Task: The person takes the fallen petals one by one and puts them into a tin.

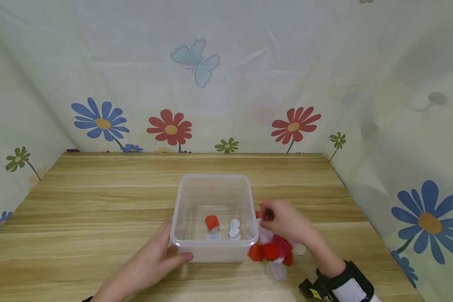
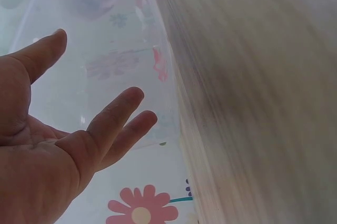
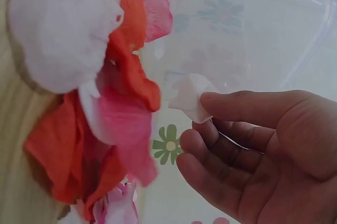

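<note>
A clear plastic box (image 1: pixel 226 254) stands on the table in the head view, with a red petal (image 1: pixel 212 222) and several white petals (image 1: pixel 234 229) inside. Along its left side lies my left hand (image 1: pixel 156 256), thumb at the front corner; the left wrist view shows the fingers spread and straight against the wall. My right hand (image 1: pixel 287 221) is just right of the box, over a pile of loose petals (image 1: pixel 282 247). Between thumb and index finger it pinches a white petal (image 3: pixel 194 98), seen in the right wrist view.
The wood-grain table (image 1: pixel 109 188) extends behind and to both sides of the box. A flower-print sheet (image 1: pixel 234 84) hangs around its back and sides. Some pale petals (image 1: pixel 277 272) lie at the near edge of the pile. A strapped device (image 1: pixel 347 285) is on the right wrist.
</note>
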Demonstrator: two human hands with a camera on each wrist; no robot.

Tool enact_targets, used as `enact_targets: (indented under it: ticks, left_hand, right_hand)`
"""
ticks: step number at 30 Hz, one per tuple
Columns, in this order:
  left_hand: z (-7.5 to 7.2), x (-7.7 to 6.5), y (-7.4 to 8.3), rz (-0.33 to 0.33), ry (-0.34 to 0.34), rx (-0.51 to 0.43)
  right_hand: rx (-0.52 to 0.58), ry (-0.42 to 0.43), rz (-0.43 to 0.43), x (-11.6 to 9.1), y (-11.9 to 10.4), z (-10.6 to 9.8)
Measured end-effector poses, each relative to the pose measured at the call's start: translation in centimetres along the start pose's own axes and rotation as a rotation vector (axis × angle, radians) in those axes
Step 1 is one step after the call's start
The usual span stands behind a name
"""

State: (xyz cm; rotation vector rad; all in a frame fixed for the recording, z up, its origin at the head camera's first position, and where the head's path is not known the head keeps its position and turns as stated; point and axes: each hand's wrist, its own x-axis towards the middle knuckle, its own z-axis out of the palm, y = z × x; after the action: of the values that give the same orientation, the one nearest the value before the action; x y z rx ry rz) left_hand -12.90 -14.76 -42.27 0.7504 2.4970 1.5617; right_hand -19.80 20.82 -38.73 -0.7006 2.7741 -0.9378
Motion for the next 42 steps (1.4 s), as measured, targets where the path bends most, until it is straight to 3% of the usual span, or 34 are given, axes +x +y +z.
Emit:
enact_targets:
  ticks: [5, 11, 19, 25, 30, 37, 42]
  left_hand:
    - [0.0, 0.0, 0.1, 0.022, 0.004, -0.002]
    - [0.0, 0.1, 0.0, -0.003, 0.004, 0.006]
    - [-0.1, 0.1, -0.1, -0.019, -0.010, -0.001]
    - [-0.1, 0.1, -0.1, -0.027, -0.011, 0.002]
    - [-0.1, 0.1, -0.2, -0.020, -0.010, 0.004]
    - [0.0, 0.1, -0.1, -0.009, -0.008, 0.005]
    - [-0.1, 0.1, 0.0, 0.003, -0.003, -0.006]
  right_hand:
    - [0.015, 0.011, 0.006, -0.1, -0.3, -0.7]
    - [0.033, 0.084, 0.013, -0.3, -0.8, -1.3]
    - [0.062, 0.254, -0.022, -0.6, -1.5, -1.4]
    - [0.039, 0.445, -0.090, -0.8, -2.5, -1.5]
    - [0.009, 0.547, -0.184, -1.0, -3.1, -1.5]
    - [0.017, 0.530, -0.406, -1.0, -4.0, -1.0]
    - [0.019, 0.494, -0.439, -1.0, -4.5, -0.5]
